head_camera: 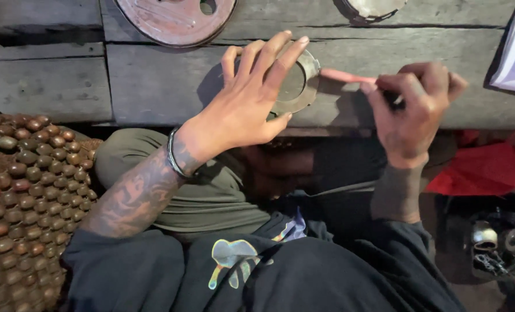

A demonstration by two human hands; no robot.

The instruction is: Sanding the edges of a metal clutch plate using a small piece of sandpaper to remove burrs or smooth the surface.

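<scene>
A flat metal ring with a round central opening is shown lying on the grey wooden plank surface, near its front edge. The ring is pressed down by the left hand, whose grip is open, the fingers spread flat across the ring's left half. A slim pink tool is held in the closed grip of the right hand, its tip laid against the ring's right rim. A dark bracelet is worn on the tattooed left wrist. At the surface's far edge a reddish round plate is partly seen. A beaded seat mat lies at the left, and a red cloth at the right below the surface.
</scene>
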